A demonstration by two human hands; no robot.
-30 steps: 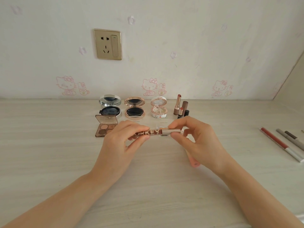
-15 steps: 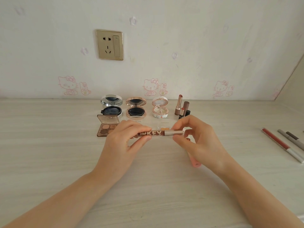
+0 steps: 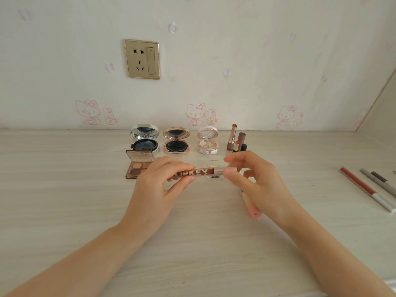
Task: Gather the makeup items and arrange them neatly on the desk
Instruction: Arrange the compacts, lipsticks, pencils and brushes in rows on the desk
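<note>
I hold a brown lettered lip gloss tube (image 3: 198,174) level above the desk. My left hand (image 3: 157,189) pinches its body, and my right hand (image 3: 255,185) pinches its rose-gold cap end. Behind them, against the wall, stand three open compacts: a silver one (image 3: 145,140), a rose-gold one (image 3: 176,141) and a white one (image 3: 207,141). An open eyeshadow palette (image 3: 139,166) lies in front of the silver compact. Several lipsticks (image 3: 235,140) stand upright to the right of the white compact. A pink tube (image 3: 252,207) lies on the desk, partly hidden under my right hand.
A red-and-white lip pencil (image 3: 364,188) and two grey pencils (image 3: 378,181) lie at the desk's right edge. A gold wall socket (image 3: 142,58) is above the compacts. The pale wooden desk (image 3: 64,200) meets a side wall at the far right.
Both hands and the tube stay in nearly the same place. My right hand's fingers have shifted slightly on the cap end.
</note>
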